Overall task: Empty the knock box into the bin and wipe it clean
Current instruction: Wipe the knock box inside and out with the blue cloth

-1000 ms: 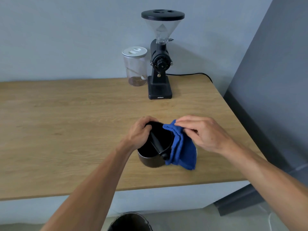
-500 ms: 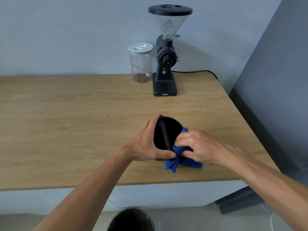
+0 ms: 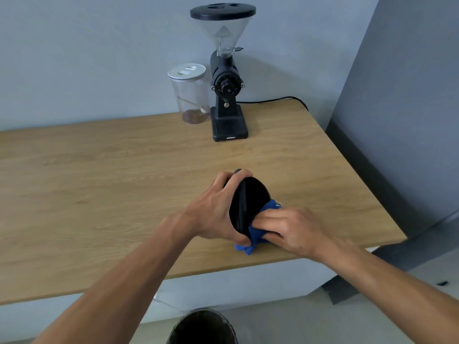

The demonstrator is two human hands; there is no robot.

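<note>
The black knock box (image 3: 250, 202) is tipped on its side on the wooden table (image 3: 99, 184), its mouth facing right and its knock bar running across the opening. My left hand (image 3: 216, 209) grips its body from the left. My right hand (image 3: 290, 227) presses a blue cloth (image 3: 258, 234) into the lower part of the opening; part of the cloth hangs out beneath the box. A dark round bin (image 3: 202, 327) stands on the floor below the table's front edge.
A black coffee grinder (image 3: 227, 95) with a clear hopper stands at the back of the table, its cable (image 3: 273, 100) trailing right. A clear lidded jar (image 3: 191, 95) sits to its left. A grey wall (image 3: 402, 95) rises past the table's right edge.
The knock box has gone from upright to tipped on its side. My right hand has moved the cloth from the rim down into the lower opening. The view has shifted closer.
</note>
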